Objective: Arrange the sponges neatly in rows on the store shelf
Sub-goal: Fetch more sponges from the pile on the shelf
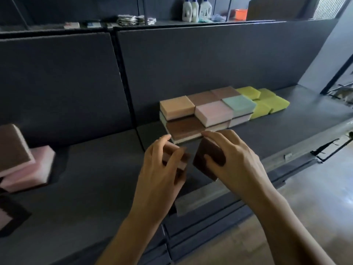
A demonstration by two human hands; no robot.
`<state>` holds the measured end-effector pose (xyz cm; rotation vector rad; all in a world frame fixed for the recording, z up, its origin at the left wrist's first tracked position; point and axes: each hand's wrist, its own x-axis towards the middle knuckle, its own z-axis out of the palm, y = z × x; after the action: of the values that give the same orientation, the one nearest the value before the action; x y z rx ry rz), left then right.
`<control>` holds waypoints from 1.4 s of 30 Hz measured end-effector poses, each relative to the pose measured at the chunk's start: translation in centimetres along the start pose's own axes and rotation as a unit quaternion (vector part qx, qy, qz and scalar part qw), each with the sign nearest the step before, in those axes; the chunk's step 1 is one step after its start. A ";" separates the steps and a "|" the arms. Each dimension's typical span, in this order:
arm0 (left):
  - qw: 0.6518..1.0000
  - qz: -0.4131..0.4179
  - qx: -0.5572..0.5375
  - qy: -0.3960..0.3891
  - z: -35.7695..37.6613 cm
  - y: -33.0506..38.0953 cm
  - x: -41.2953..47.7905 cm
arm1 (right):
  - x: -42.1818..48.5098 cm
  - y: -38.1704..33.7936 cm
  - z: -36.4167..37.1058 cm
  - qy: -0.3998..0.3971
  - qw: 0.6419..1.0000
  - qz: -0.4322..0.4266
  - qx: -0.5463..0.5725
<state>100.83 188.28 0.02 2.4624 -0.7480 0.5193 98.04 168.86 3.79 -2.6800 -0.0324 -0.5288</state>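
- The dark grey shelf [286,131] runs across in front of me, backed by dark panels, with pale floor [315,197] at the right.
- On the upper shelf [248,22] stand white detergent bottles [194,10] and an orange tub [239,13].
- The stacked sponges [206,109] sit in rows against the back panel, with yellow-green sponges [271,102] just beside them on the right.
- My left hand [158,169] curls its fingers round a pink-and-brown sponge [184,158].
- My right hand [238,159] pinches a tilted brown sponge [208,150]; both sponges are just before the rows.
- The pink sponges [28,169] at far left are blurred and cut off by the edge.
- My left palm hides most of its sponge; I cannot tell whether it holds one or two.
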 end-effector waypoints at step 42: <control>0.997 -0.034 0.051 0.053 4.6 1.2 6.1 | 7.6 4.8 -0.3 -0.020 0.977 -0.128 0.171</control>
<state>105.76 182.34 -0.29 2.5224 -0.6061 0.6705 105.52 163.90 4.98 -2.3586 -0.4459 -0.4954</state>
